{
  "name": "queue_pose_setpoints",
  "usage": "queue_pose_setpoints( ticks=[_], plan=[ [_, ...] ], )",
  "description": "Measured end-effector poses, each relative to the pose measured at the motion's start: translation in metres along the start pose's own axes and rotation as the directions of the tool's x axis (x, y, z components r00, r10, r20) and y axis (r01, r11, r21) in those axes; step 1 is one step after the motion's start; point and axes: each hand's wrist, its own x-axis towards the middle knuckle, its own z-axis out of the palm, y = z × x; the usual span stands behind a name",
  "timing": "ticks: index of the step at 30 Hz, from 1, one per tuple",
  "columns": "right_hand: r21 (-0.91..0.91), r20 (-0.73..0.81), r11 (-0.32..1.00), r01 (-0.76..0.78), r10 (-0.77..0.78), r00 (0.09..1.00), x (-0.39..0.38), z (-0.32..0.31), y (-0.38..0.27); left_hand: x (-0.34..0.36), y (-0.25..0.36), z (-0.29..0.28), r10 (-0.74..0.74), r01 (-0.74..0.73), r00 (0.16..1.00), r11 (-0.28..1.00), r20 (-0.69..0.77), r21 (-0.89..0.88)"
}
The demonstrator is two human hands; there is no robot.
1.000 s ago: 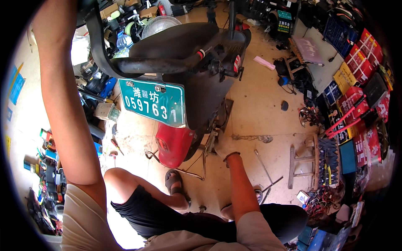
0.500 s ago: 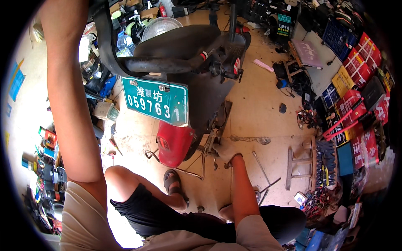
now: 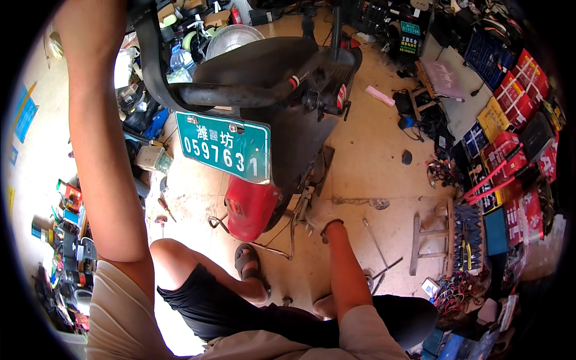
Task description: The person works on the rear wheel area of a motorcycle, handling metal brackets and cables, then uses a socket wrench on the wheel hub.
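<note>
An electric scooter (image 3: 255,57) with a black seat and a red rear fender (image 3: 252,207) stands in front of me, its rear toward me. A green licence plate (image 3: 225,147) hangs under its black rear rail (image 3: 153,66). My right hand (image 3: 319,217) reaches low beside the rear wheel, right of the fender. A dark band circles that wrist. The fingers look bent in against the metal parts there; what they grip is blurred. My left arm stretches up past the rail. Only the back of my left hand (image 3: 90,27) shows at the upper edge, its fingers out of sight.
A long-handled wrench (image 3: 377,243) lies on the floor right of my right forearm, near a small wooden stool frame (image 3: 432,243). A screwdriver (image 3: 166,209) lies at the left. Red boxes (image 3: 522,84) and cables line the right side; a fan (image 3: 234,41) stands behind the scooter.
My right hand has shifted slightly by the rear wheel and looks more blurred. The whole view has moved a little; my left arm stays raised in the same place.
</note>
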Motion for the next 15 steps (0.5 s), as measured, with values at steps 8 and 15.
queue_pose_setpoints(
  ticks=[8, 15],
  plan=[
    [0.641, 0.382, 0.708, -0.296, 0.041, 0.923, -0.024, -0.027, 0.008, -0.003, 0.006, -0.003, -0.041, 0.048, 0.996, 0.994, 0.076, -0.093],
    [0.093, 0.034, 0.996, -0.007, 0.004, 0.999, -0.006, -0.003, -0.002, 0.001, 0.003, -0.002, -0.003, 0.004, 0.999, 1.0, 0.041, -0.022]
  ],
)
